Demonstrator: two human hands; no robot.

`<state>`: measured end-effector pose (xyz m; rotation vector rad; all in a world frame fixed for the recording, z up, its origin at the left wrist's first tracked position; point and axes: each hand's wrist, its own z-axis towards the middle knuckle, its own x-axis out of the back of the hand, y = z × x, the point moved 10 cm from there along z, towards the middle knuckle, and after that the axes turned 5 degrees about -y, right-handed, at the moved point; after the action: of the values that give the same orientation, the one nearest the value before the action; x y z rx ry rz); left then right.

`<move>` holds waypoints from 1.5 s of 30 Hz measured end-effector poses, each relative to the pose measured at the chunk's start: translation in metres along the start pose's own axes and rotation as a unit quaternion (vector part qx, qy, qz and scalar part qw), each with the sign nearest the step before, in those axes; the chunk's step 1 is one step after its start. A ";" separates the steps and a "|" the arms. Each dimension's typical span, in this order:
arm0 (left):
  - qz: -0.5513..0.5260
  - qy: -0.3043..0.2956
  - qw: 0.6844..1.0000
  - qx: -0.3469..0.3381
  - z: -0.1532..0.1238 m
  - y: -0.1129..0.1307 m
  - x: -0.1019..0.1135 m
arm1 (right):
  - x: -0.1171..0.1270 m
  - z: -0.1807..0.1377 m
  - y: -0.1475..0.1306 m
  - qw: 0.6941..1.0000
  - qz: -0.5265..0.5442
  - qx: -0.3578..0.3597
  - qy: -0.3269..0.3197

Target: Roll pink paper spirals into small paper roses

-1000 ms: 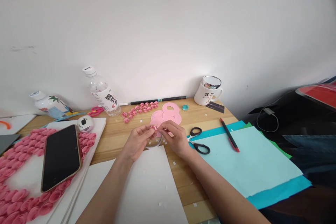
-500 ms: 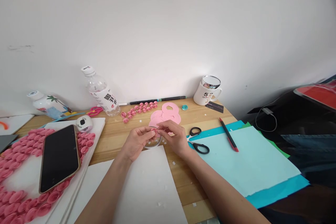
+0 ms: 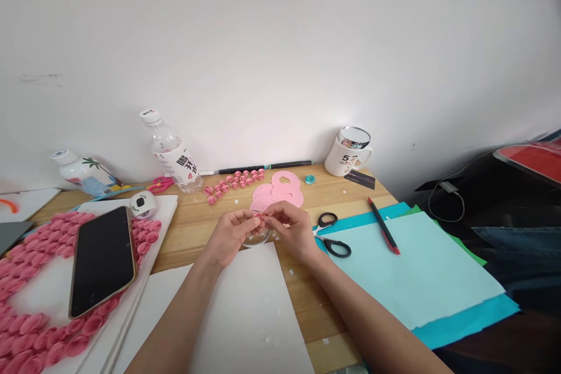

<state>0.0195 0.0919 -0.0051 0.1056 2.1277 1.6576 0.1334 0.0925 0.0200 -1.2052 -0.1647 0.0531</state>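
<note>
Between the fingertips of both hands is a small pink paper roll (image 3: 259, 217), partly hidden by the fingers. My left hand (image 3: 228, 234) pinches it from the left, and my right hand (image 3: 293, 229) is closed on its other side. Below the hands lies a clear round ring of tape (image 3: 258, 240), mostly covered. Just behind them sits a pile of pink ring-shaped paper pieces (image 3: 280, 188). Several small rolled pink paper roses (image 3: 236, 179) stand further back to the left, and one teal rolled rose (image 3: 310, 179) lies to the right.
Black-handled scissors (image 3: 336, 247) lie right of my hands, beside light blue paper (image 3: 416, 269) with a pen (image 3: 384, 227) on it. A mug (image 3: 346, 158) and a bottle (image 3: 175, 158) stand by the wall. At left, a phone (image 3: 104, 260) rests on a board of pink roses (image 3: 44, 339).
The whole view has shifted slightly, so things appear a little further right. Both hands stay in nearly the same place, fingers still closed around the pink paper roll.
</note>
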 end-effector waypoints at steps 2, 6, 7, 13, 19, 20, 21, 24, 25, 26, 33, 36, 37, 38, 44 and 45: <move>0.001 0.005 1.000 -0.003 0.000 0.001 0.001 | 0.001 0.000 0.000 1.000 -0.007 0.001 0.004; -0.002 0.021 1.000 -0.007 -0.001 0.003 0.001 | 0.001 -0.001 -0.016 0.995 -0.071 0.068 0.004; 0.002 0.025 1.000 -0.008 -0.001 0.003 0.001 | 0.000 -0.001 -0.019 0.993 -0.086 0.085 0.000; 0.064 0.078 0.994 -0.046 0.000 0.005 0.014 | -0.007 -0.005 -0.025 0.983 -0.143 0.118 -0.013; 0.118 0.090 0.987 -0.054 0.000 0.004 0.010 | 0.000 -0.002 -0.005 0.993 -0.119 0.015 0.009; 0.119 0.091 0.987 -0.054 -0.001 0.004 0.008 | 0.002 -0.001 0.002 0.995 -0.095 -0.012 0.013; 0.117 0.094 0.987 -0.053 -0.001 0.005 0.007 | 0.003 -0.001 0.008 0.997 -0.069 -0.039 0.014; 0.108 0.109 0.987 -0.040 -0.003 0.003 0.009 | 0.001 0.000 0.022 0.996 -0.001 -0.090 0.010; 0.109 0.112 0.987 -0.034 -0.003 0.003 0.010 | 0.001 0.001 0.024 0.995 0.015 -0.100 0.007; 0.112 0.114 0.987 -0.031 -0.003 0.002 0.011 | 0.000 0.001 0.025 0.994 0.027 -0.107 0.007; 0.141 0.083 0.985 -0.057 -0.003 0.011 0.004 | -0.001 0.001 0.023 0.989 0.068 -0.133 0.005; 0.144 0.085 0.984 -0.058 -0.004 0.013 0.003 | -0.003 0.001 0.026 0.989 0.068 -0.135 -0.004; 0.149 0.086 0.983 -0.061 -0.004 0.014 0.003 | -0.004 0.001 0.027 0.988 0.072 -0.137 -0.007; 0.155 0.086 0.982 -0.066 -0.005 0.015 0.002 | -0.004 0.000 0.028 0.987 0.079 -0.139 -0.010; 0.182 0.087 0.976 -0.083 -0.005 0.019 -0.002 | -0.006 0.001 0.031 0.975 0.142 -0.167 -0.016; 0.189 0.088 0.974 -0.087 -0.005 0.019 -0.002 | -0.006 0.001 0.031 0.974 0.146 -0.171 -0.014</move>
<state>0.0159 0.0923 0.0140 0.3391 2.1781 2.1359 0.1290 0.1034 -0.0090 -1.5673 -0.0192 0.3086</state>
